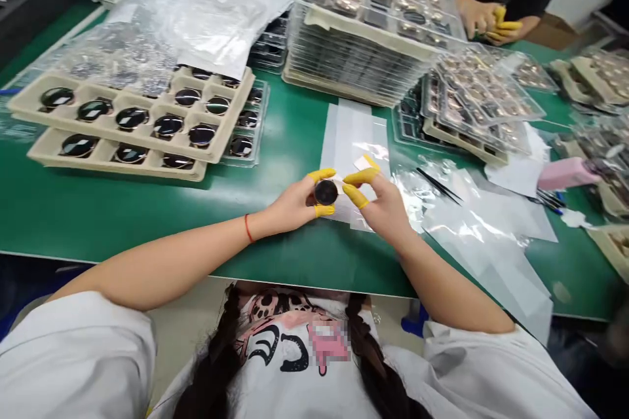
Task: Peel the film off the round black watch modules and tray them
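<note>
Between its yellow-cotted thumb and fingers, my left hand (pixel 293 201) grips a round black watch case (pixel 325 192) with a thin shiny rim, its dark face turned up. Close beside it on the right, my right hand (pixel 386 206) is closed, with yellow finger cots on its fingertips. A thin white piece (pixel 362 163), cloth or paper, shows among those fingers, and its pale end reaches the edge of the watch case. Under both hands lie translucent plastic sheets (pixel 339 137) on the green table (pixel 275 144).
Beige trays (pixel 216 154) of dark round cases stand left, with clear plastic bags (pixel 211 6) over them. A tall stack of clear trays (pixel 358 46) rises ahead. Black tweezers (pixel 437 184) and a pink bottle (pixel 567 173) lie right. A co-worker's hands (pixel 484 18) are across the table.
</note>
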A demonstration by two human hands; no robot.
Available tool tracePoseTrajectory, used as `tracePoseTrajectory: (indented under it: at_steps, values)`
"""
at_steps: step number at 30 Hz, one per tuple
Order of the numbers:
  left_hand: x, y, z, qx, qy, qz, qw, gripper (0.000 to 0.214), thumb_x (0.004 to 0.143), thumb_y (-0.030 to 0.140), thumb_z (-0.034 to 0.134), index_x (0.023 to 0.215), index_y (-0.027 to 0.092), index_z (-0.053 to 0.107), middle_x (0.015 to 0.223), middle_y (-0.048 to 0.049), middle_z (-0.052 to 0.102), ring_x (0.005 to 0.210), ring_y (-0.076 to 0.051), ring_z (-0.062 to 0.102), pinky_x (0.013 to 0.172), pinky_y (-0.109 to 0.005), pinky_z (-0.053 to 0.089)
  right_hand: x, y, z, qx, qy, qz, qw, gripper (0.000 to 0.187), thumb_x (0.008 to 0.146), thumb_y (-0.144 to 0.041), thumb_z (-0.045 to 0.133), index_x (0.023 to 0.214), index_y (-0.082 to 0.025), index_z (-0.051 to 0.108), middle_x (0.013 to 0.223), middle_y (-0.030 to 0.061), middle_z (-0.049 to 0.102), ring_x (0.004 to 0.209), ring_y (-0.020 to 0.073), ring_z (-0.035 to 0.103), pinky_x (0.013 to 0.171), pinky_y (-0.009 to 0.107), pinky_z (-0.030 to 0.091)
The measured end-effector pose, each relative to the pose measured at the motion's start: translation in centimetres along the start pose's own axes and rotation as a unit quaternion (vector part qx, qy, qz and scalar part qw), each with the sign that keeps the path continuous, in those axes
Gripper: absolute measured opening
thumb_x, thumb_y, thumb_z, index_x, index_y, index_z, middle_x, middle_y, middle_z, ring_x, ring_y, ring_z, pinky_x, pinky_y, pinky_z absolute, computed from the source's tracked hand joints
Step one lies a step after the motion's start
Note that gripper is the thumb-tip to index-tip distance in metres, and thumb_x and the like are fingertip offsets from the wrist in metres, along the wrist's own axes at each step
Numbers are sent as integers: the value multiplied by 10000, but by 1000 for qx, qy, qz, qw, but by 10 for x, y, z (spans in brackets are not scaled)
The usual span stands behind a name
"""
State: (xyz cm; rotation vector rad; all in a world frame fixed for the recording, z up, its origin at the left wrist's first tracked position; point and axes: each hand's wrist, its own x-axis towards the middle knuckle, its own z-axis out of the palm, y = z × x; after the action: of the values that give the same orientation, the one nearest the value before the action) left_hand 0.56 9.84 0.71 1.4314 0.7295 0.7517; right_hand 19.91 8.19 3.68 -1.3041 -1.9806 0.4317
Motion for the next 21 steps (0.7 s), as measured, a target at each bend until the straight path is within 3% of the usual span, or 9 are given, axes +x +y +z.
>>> tracePoseTrajectory:
  at_steps: [3,6,8,10,11,12,15,18,21]
  values:
    - [-1,0,1,23,11,5,1000,663,765,250,708,1359,183,419,1319,-117,584,1057,-209,647,902,-358,559,-2,-4,9,-13,-5,9,1000,92,882,-300,607,923,-223,638,886,32,668,823,177,599,772,357,480]
    - [0,0,1,41,35,-3,999,639,740,252,725,1310,167,450,1231,-105,630,995,-191,659,868,-342,569,-6,-11,21,-63,-4,-78,995,87,903,-251,549,891,-225,630,904,51,665,876,193,580,810,378,450]
    - [1,1,1,44,46,-8,998,617,726,259,735,1273,161,465,1179,-94,640,969,-180,655,840,-325,569,-6,-2,13,-67,-7,-86,994,83,907,-251,533,886,-225,609,878,40,653,858,178,570,825,370,443]
    - [1,4,1,40,50,-15,998,586,727,256,732,1245,168,471,1120,-73,642,922,-159,649,800,-301,567,-1,24,-11,-78,46,15,996,68,900,-268,536,910,-218,581,868,29,630,821,156,557,807,345,447]
    - [1,6,1,37,49,-23,998,576,732,251,728,1239,173,467,1095,-62,637,897,-146,644,782,-289,562,2,42,-27,-107,107,112,982,72,894,-281,543,914,-216,566,865,23,616,795,144,544,778,328,449]
    - [1,8,2,33,45,-33,998,570,739,244,722,1240,175,458,1064,-50,632,868,-133,639,764,-278,557,6,60,-42,-128,134,157,970,75,891,-264,531,925,-201,554,849,30,598,762,143,522,760,338,440]
    - [-2,13,2,19,4,-66,998,575,777,225,691,1270,168,400,1006,-31,619,837,-114,637,765,-271,538,15,99,-69,-170,141,199,955,145,819,-268,631,782,-174,526,741,54,529,792,190,492,816,438,408]
    - [-3,14,3,4,-40,-81,996,563,810,216,663,1276,170,350,952,-22,640,856,-125,660,788,-285,526,21,95,-47,-173,116,157,965,146,829,-304,639,817,-171,580,912,123,587,964,247,500,935,488,371]
    - [-4,17,3,-20,-35,-85,996,539,801,220,678,1231,182,355,919,-11,656,852,-137,686,786,-292,535,31,68,0,-128,18,88,988,90,839,-272,629,877,-191,622,969,80,640,901,197,541,873,386,432]
